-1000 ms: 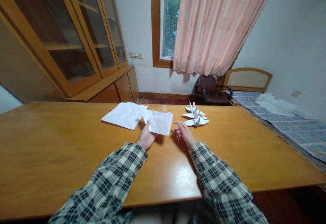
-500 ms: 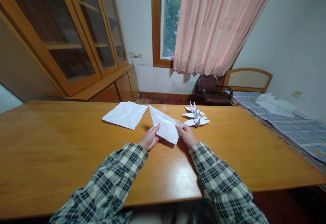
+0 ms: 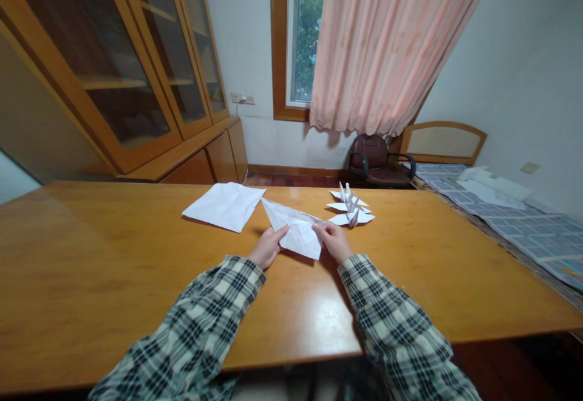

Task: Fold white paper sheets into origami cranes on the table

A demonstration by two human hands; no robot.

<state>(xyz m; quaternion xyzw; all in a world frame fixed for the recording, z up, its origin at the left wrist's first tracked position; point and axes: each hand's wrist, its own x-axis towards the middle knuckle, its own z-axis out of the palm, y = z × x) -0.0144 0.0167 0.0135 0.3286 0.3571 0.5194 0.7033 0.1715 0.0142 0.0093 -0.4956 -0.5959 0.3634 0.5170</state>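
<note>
My left hand (image 3: pixel 268 246) and my right hand (image 3: pixel 334 240) both pinch a creased white sheet of paper (image 3: pixel 295 229), holding it tilted just above the wooden table (image 3: pixel 113 249). The left fingers grip its near-left edge, the right fingers its right corner. A second white sheet (image 3: pixel 225 206) lies flat on the table to the far left of the held one. Folded white paper cranes (image 3: pixel 349 207) sit close together just beyond my right hand.
A glass-door wooden cabinet (image 3: pixel 118 67) stands at the left. Behind the table are a window with a pink curtain (image 3: pixel 387 42), a dark armchair (image 3: pixel 379 159), and a bed with a blue patterned cover (image 3: pixel 523 219) at the right.
My right hand came over and took the sheet's right corner. The sheet, first held flat by the left hand alone, now hangs tilted between both hands and has sunk slightly lower.
</note>
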